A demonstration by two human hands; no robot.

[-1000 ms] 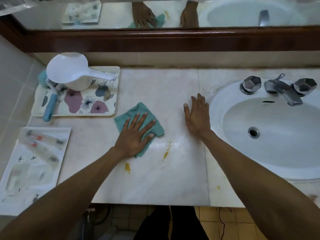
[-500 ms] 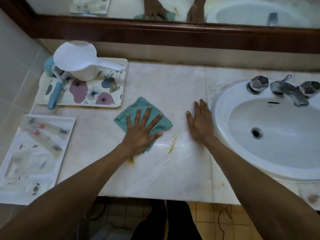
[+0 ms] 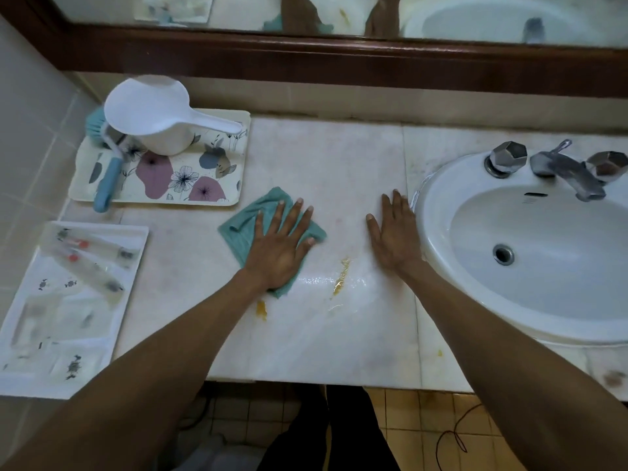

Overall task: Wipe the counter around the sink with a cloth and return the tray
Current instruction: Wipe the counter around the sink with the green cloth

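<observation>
Left hand (image 3: 278, 253) flat, fingers spread, pressing the teal cloth (image 3: 244, 229) onto the pale marble bench (image 3: 339, 164); right hand (image 3: 394, 239) open, palm down beside the white sink (image 3: 438, 185).

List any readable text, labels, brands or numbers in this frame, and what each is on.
None can be read.
Sink: a dark mark by the overflow slot, too small to read.
Clear packets on the white tray: dark and red marks only, blurred.
Floral tray: printed flowers, no lettering.
Cloth, white dipper, brush: no markings show.
</observation>
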